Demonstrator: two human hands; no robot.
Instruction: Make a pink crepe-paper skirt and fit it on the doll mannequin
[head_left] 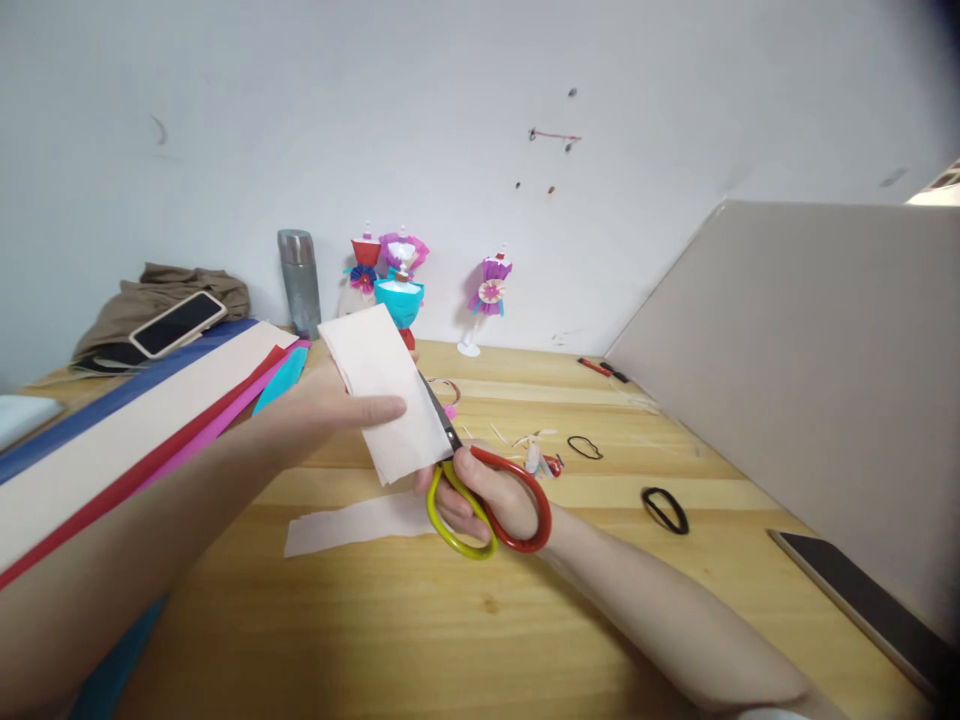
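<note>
My left hand point(341, 400) pinches a folded piece of pale pink paper point(386, 375), its thumb lying across the front and the other fingers mostly hidden behind. Scissors point(529, 490) with one red and one yellow-green handle are in my right hand point(499, 490), the thumb through the red loop and fingers at the yellow-green one. Their dark blades lie along the right edge of the paper, partly hidden by it. Below, a strip of pale paper point(345, 525) rests flat on the wooden table point(337, 620).
Coloured paper sheets point(120, 430) spread at the left, near a phone point(178, 325), brown cloth point(202, 285) and a flask point(300, 285). Small dressed stands point(401, 295) line the wall. Paper scraps point(536, 457), black bands point(664, 510) and another phone point(855, 600) lie rightward, beside a pale panel point(810, 340).
</note>
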